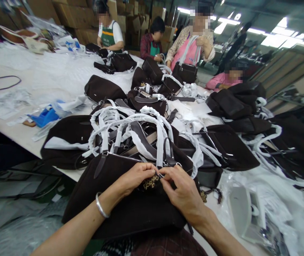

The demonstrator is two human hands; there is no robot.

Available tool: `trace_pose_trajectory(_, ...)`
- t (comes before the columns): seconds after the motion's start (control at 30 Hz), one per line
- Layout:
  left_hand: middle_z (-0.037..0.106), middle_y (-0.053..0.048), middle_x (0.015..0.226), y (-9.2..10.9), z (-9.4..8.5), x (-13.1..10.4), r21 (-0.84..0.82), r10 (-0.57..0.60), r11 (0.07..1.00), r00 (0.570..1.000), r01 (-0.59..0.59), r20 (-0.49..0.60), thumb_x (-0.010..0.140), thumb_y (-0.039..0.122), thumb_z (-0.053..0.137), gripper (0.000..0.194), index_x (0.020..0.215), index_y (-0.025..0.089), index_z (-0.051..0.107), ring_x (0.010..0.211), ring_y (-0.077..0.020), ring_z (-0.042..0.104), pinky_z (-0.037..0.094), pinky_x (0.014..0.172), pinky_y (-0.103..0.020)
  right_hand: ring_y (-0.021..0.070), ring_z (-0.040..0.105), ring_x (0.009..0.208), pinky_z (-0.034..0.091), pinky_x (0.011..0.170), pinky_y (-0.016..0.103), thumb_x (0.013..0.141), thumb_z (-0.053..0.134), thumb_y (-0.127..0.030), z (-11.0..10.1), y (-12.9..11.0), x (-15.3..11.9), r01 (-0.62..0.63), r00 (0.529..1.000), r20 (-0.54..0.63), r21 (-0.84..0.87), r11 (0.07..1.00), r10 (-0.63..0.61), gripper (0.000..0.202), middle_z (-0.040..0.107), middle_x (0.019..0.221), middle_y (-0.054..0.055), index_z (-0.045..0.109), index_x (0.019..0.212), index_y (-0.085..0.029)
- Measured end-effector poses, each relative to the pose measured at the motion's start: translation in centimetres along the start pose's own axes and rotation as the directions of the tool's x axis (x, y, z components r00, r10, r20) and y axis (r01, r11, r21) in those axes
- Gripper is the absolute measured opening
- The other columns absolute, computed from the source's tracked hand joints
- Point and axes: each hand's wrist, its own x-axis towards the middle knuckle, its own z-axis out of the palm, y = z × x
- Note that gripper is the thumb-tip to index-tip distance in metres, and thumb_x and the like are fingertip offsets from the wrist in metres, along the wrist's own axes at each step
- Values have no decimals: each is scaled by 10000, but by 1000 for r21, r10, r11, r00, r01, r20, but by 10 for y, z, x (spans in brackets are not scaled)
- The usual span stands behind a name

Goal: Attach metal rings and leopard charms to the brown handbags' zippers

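A dark brown handbag [130, 209] lies at the table's near edge, its handles wrapped in white paper [159, 142]. Over its top edge my left hand [141, 176] pinches a small metal clasp, with a silver bangle on that wrist. My right hand [177, 183] grips the same small hardware from the other side, and the fingertips of both hands nearly meet. A leopard-print charm [151, 182] hangs just below the fingers. The exact shape of the clasp is mostly hidden by the fingertips.
More dark bags [229, 145] with wrapped handles crowd the table. Blue plastic [45, 115] lies at the left, clear plastic wrapping [274, 209] at the right. Several people stand or sit beyond the table, one in a pink apron [185, 53]. Cardboard boxes [70, 19] are stacked behind.
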Motion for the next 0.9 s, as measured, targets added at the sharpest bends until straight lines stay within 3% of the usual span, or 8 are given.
trace_pose_trajectory(0.27,591,3,744,-3,-1,0,25,-10,1000,1000,10,8,741,385,685,297,857,113,653,665,-109,466,355,686,-250,189,576,802,474,783,349,904,553,-60,4,5,-1,34,999,-1,16,999,-34,248,686,905,32,606,1096,-207)
trace_pose_trajectory(0.4,580,17,721,-4,-2,2,193,47,980,999,-44,-11,805,377,626,255,838,127,667,663,-109,463,358,669,-238,191,570,798,468,768,351,932,530,-70,5,8,0,68,995,69,-3,998,-68,184,684,909,37,605,1048,-192)
trace_pose_trajectory(0.53,573,21,690,-5,-5,3,384,120,917,993,-106,-14,845,463,596,341,794,135,674,636,-110,457,359,629,-228,192,554,808,472,767,346,932,537,-70,5,10,0,98,986,136,-18,995,-95,183,688,946,43,605,1054,-187)
trace_pose_trajectory(0.7,592,24,686,-3,-5,0,465,154,875,988,-132,-8,844,457,615,324,808,140,676,626,-112,487,359,597,-215,201,558,824,481,781,353,945,536,-111,7,13,-1,74,982,177,-38,997,-66,174,690,942,49,615,1083,-183)
trace_pose_trajectory(0.8,604,26,681,0,0,-2,575,252,797,967,-183,-42,885,359,568,252,763,157,658,652,-121,525,377,619,-217,205,568,830,489,788,355,919,577,-105,9,15,0,73,984,164,-24,997,-68,163,696,951,52,624,1057,-178)
trace_pose_trajectory(0.9,616,20,737,-1,5,-3,741,416,633,906,-226,-80,884,229,559,138,782,179,637,698,-131,553,411,674,-230,198,598,854,494,825,352,890,620,-99,10,15,2,35,994,107,22,999,-37,200,702,971,46,630,1071,-186)
